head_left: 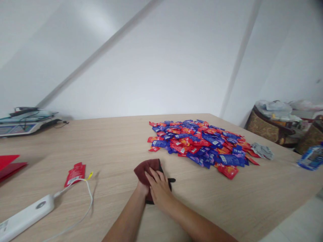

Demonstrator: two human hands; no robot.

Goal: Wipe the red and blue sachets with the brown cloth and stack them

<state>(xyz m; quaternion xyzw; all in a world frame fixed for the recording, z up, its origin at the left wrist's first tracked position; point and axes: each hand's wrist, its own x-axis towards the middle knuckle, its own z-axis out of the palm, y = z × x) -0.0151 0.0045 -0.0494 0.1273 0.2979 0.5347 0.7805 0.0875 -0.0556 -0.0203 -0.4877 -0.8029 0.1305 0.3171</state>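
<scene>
A dark reddish-brown piece of cloth (143, 169) with black edging lies near the front middle of the table. From its right side sticks out a short black tab or strap (172, 180); what the whole item is, I cannot make out. My left hand (143, 188) reaches in under the cloth, and its fingers are hidden by it and by my other hand. Across the top, my right hand (159, 186) rests with its fingers stretched out and slightly spread, touching the fabric.
Red and blue sachets (196, 141) form a wide heap on the right, beside a grey glove (262, 150). On the left are a single red sachet (75, 174), a white power bank (27, 215) with its cable, red folders (11, 168) and a scale (27, 127). A bottle (311, 158) stands far right.
</scene>
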